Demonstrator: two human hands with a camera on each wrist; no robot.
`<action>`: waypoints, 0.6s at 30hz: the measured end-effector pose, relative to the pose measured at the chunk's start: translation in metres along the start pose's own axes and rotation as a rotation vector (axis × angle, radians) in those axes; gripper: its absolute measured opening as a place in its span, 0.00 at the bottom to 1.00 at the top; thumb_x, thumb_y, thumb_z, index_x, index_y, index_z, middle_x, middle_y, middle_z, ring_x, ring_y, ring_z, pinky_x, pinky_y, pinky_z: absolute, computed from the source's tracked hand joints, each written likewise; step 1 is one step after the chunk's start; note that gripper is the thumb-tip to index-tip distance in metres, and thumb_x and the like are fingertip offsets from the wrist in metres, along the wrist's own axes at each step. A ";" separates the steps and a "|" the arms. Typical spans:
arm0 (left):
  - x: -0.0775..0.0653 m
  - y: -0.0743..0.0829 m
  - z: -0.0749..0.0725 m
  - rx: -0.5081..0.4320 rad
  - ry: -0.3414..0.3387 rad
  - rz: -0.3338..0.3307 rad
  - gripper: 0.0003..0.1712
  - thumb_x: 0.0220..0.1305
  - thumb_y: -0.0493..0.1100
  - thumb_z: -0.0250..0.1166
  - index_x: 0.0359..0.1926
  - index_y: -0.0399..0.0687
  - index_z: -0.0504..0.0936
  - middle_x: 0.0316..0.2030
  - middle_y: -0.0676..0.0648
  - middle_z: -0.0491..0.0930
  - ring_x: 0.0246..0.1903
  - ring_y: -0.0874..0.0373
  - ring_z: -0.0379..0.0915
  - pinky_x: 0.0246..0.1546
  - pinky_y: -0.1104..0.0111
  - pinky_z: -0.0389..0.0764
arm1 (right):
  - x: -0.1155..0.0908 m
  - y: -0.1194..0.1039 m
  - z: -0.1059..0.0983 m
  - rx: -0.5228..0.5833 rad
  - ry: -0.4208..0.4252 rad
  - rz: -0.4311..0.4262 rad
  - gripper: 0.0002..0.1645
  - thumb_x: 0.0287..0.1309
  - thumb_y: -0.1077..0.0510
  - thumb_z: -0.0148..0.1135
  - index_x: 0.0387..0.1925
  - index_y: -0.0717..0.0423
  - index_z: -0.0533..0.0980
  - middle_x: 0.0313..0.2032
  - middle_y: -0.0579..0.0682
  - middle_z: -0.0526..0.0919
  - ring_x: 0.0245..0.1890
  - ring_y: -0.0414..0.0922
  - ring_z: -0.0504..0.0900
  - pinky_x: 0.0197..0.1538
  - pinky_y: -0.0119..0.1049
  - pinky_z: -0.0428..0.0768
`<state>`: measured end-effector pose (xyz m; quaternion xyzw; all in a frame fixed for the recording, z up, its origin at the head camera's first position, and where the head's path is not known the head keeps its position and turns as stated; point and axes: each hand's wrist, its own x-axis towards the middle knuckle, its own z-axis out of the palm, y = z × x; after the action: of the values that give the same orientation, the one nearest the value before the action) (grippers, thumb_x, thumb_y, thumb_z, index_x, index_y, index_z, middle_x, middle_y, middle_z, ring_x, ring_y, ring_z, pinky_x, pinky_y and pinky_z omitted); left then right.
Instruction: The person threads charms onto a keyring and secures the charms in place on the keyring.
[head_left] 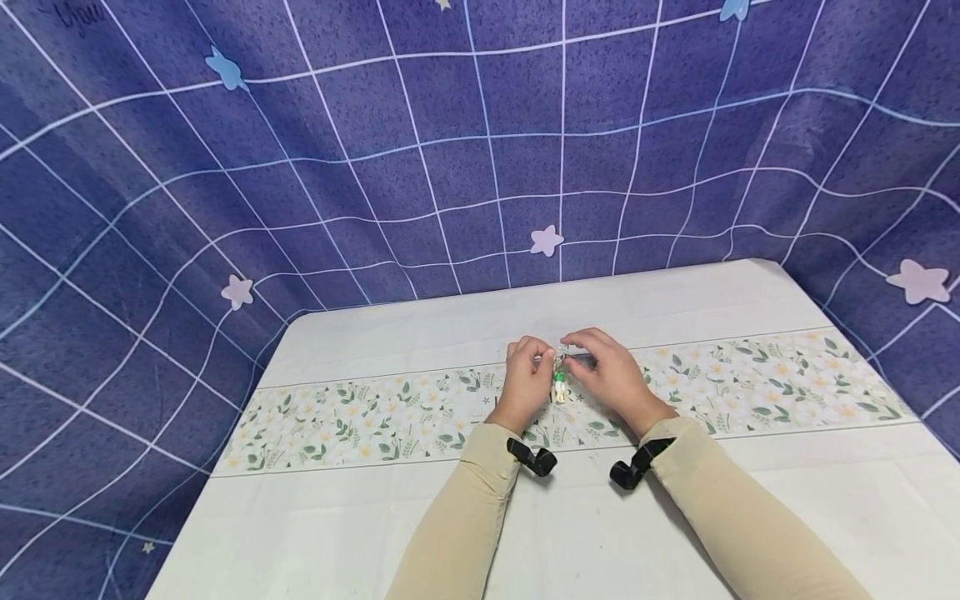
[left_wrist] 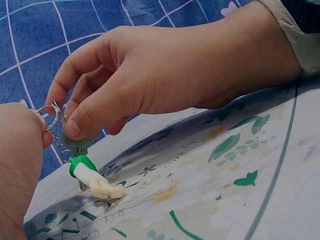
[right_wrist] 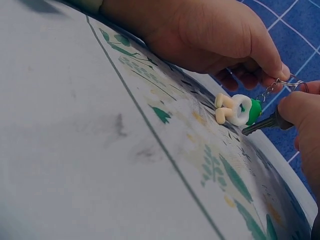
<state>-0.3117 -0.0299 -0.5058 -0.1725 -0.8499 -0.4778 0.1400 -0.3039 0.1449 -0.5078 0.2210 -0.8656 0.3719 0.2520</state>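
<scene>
My left hand pinches a metal key ring between thumb and finger. From the ring a short chain leads to a small figure charm with a green top, white middle and pale legs. The charm hangs low over the tablecloth's printed band. Facing it, my right hand holds a metal key by its head, thumb on the near side. The key's blade points down beside the charm, and its head sits right at the ring. In the left wrist view the charm partly covers the blade.
A white table with a floral printed band lies under both hands. Behind and beside it hangs a blue curtain with a white grid and stars. Black straps with small mounts circle both sleeved wrists.
</scene>
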 end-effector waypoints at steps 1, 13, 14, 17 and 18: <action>0.000 0.000 0.000 -0.002 0.000 0.000 0.11 0.74 0.41 0.58 0.31 0.46 0.75 0.41 0.51 0.77 0.48 0.56 0.65 0.51 0.62 0.69 | 0.000 0.000 0.000 -0.003 -0.002 0.002 0.20 0.58 0.59 0.72 0.53 0.50 0.81 0.52 0.49 0.83 0.53 0.51 0.82 0.56 0.50 0.78; -0.001 0.002 0.000 0.005 -0.013 -0.016 0.12 0.75 0.42 0.57 0.31 0.47 0.75 0.41 0.52 0.77 0.48 0.57 0.64 0.49 0.62 0.70 | -0.001 -0.005 -0.002 -0.032 -0.034 0.024 0.19 0.61 0.55 0.70 0.54 0.51 0.80 0.52 0.49 0.82 0.49 0.50 0.83 0.50 0.49 0.80; -0.001 0.002 0.000 0.008 -0.016 -0.018 0.12 0.75 0.42 0.57 0.31 0.47 0.75 0.41 0.52 0.77 0.48 0.57 0.64 0.49 0.63 0.70 | -0.001 -0.005 -0.002 -0.033 -0.035 0.026 0.19 0.61 0.55 0.70 0.54 0.51 0.81 0.52 0.49 0.82 0.49 0.50 0.83 0.50 0.49 0.80; 0.000 0.002 0.000 0.011 -0.018 -0.014 0.11 0.75 0.41 0.57 0.31 0.47 0.75 0.41 0.51 0.77 0.48 0.56 0.64 0.49 0.63 0.70 | 0.000 -0.005 -0.002 -0.036 -0.035 0.026 0.19 0.61 0.55 0.70 0.54 0.52 0.81 0.52 0.49 0.82 0.48 0.49 0.83 0.49 0.49 0.80; 0.000 0.002 0.000 0.009 -0.018 -0.011 0.11 0.75 0.41 0.57 0.31 0.46 0.75 0.41 0.51 0.77 0.48 0.56 0.65 0.49 0.62 0.70 | 0.000 -0.005 -0.002 -0.036 -0.034 0.024 0.19 0.61 0.55 0.70 0.54 0.52 0.81 0.52 0.49 0.82 0.47 0.49 0.83 0.49 0.49 0.80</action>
<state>-0.3107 -0.0293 -0.5041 -0.1717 -0.8542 -0.4730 0.1306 -0.3006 0.1434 -0.5042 0.2123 -0.8790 0.3553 0.2369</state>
